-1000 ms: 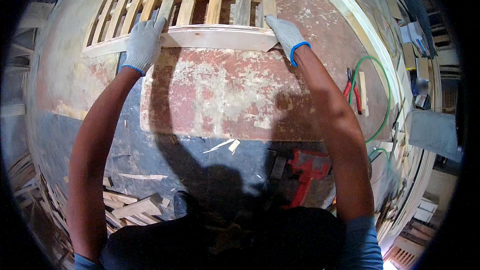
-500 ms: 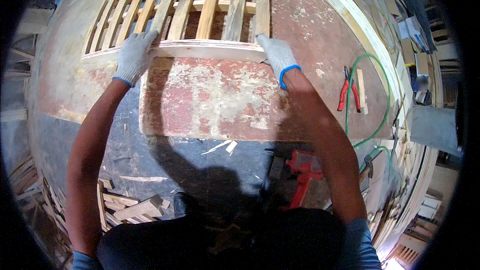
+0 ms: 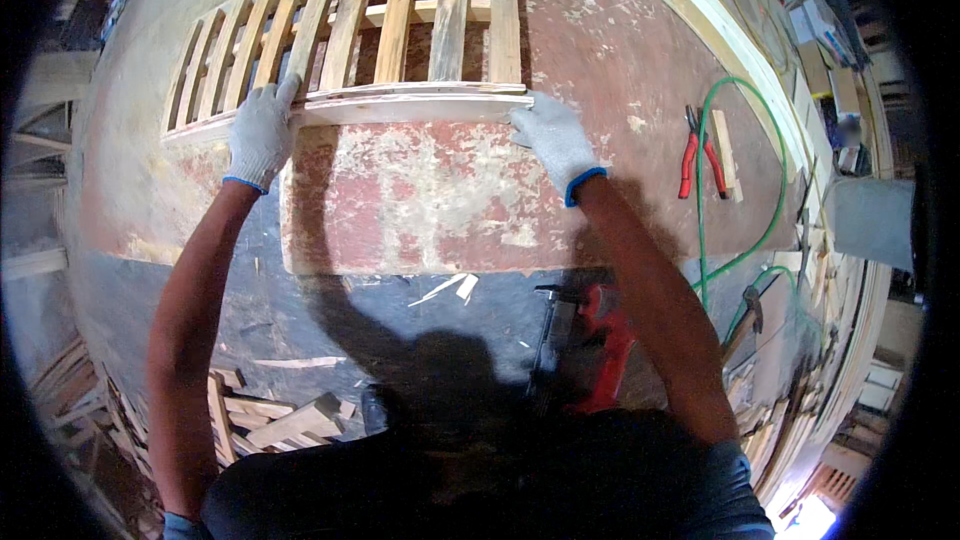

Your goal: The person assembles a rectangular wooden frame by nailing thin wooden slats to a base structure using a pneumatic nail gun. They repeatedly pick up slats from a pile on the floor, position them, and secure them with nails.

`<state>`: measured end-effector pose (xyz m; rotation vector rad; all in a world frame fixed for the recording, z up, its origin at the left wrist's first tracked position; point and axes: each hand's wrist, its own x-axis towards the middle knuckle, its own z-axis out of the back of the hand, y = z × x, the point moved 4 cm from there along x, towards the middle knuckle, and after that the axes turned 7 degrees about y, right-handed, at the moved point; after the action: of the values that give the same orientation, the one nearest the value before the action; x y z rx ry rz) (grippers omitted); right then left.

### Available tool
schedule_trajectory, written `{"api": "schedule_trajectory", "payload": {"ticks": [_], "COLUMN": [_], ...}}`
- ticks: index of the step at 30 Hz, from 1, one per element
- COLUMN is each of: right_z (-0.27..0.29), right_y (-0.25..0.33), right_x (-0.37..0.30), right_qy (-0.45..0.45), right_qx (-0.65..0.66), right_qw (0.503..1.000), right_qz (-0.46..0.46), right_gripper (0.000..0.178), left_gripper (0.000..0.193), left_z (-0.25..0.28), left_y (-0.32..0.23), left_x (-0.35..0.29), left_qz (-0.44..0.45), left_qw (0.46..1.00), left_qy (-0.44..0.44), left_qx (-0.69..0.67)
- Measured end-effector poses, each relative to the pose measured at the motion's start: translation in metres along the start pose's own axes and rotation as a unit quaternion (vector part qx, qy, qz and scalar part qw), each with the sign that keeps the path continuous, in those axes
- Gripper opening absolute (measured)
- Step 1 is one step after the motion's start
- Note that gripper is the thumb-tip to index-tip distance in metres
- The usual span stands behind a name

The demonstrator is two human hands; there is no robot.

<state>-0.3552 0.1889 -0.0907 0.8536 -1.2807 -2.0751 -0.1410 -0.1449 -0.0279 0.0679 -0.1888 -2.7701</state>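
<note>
A slatted wooden pallet (image 3: 398, 15) lies across the far part of the worn red and grey work surface, with a pale board (image 3: 410, 108) along its near edge. Both of my hands wear light grey knit gloves with blue cuffs. Toward the left of that near edge, my left hand (image 3: 262, 135) is closed around the wood, thumb over the top. At the near right corner my right hand (image 3: 557, 137) has its fingers curled against the end of the pale board; its grip underneath is partly hidden.
Red-handled pliers (image 3: 690, 155) lie right, beside a green hose (image 3: 752, 87) and a small wood strip. Nearer me rest a red nail gun (image 3: 608, 360) and a hammer (image 3: 752, 312). Long white boards (image 3: 715, 35) lie far right; wood offcuts (image 3: 295, 420) are piled lower left.
The pallet has shifted slightly left in the picture. My right hand has moved from the top of the right corner down to the near board's end; my left hand stays on the near edge.
</note>
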Motion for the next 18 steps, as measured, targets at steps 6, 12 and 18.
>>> {"api": "schedule_trajectory", "payload": {"ticks": [6,12,18], "right_z": [-0.007,0.011,0.038], "right_y": [0.012,0.009,0.06], "right_x": [-0.015,-0.014,0.008], "right_qy": [0.007,0.013,-0.103], "right_qx": [0.007,-0.156,-0.256], "right_qw": [1.0,0.976,0.959], "right_qz": [-0.007,0.153,0.071], "right_gripper": [0.037,0.044,0.059], "left_gripper": [0.067,0.071,0.074], "left_z": [-0.001,0.002,0.002], "left_y": [-0.002,-0.01,-0.021], "left_x": [-0.015,-0.009,-0.019], "left_qz": [-0.023,-0.018,0.006], "left_qw": [0.999,0.999,0.999], "left_qy": [-0.024,0.005,-0.025], "left_qx": [-0.027,-0.046,-0.018]}}
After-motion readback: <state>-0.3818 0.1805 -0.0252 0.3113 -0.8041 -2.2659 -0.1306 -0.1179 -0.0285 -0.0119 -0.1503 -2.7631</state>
